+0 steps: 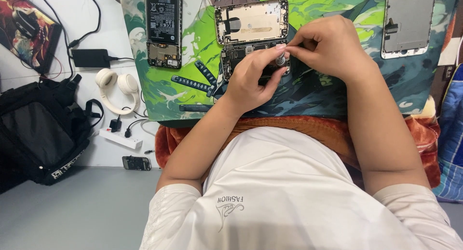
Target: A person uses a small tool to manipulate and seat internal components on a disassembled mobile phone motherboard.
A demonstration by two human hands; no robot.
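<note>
An opened gold phone body [251,22] lies on a green patterned mat [328,91], its lower half with the circuit board [236,52] showing under my hands. My left hand [253,79] rests on the phone's lower end, thumb and forefinger pinched on a small silver screwdriver [280,60]. My right hand [330,45] is curled over from the right, fingertips closed on the top of the same screwdriver. The tool's tip is hidden by my fingers.
A second opened dark phone [164,26] lies at the mat's left, a detached screen panel [407,21] at its right. On the floor left: white headphones [115,88], a black charger [90,58], a power strip [120,138], a black bag [41,129], a small phone part [136,162].
</note>
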